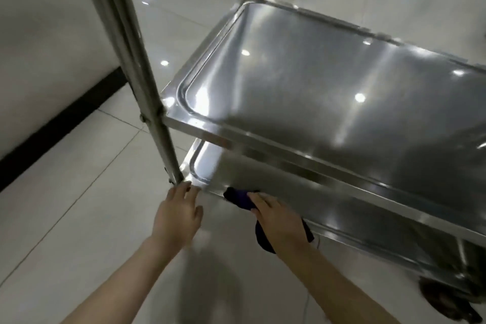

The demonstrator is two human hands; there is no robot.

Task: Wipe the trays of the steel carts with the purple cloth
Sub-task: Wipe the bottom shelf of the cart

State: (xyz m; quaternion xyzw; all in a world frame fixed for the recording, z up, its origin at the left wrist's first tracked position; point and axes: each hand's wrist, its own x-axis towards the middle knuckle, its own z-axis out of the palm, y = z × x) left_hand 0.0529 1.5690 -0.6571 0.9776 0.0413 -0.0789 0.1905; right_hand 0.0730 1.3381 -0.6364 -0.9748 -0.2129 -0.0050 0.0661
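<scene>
Tiles [79, 192] and a pale wall [39, 47] border the steel cart [302, 163], whose upper tray [315, 81] overhangs and hides most of the lower tray [355, 213], a corner post [147, 87] standing near left. The purple cloth [238, 198], dark and bunched, lies along the lower tray's near rim, far left to near right, pressed under the straight fingers of the right hand [278, 221]; the left hand [178, 216], fingers straight and together, touches the tray corner by the post

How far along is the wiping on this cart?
Done: the upper tray is bare and shiny, though shine alone proves no wipe. In hand: the right hand presses the purple cloth on the lower tray at its near rim, the left hand touching its corner by the post. Left, likely: most of that tray's bed.
</scene>
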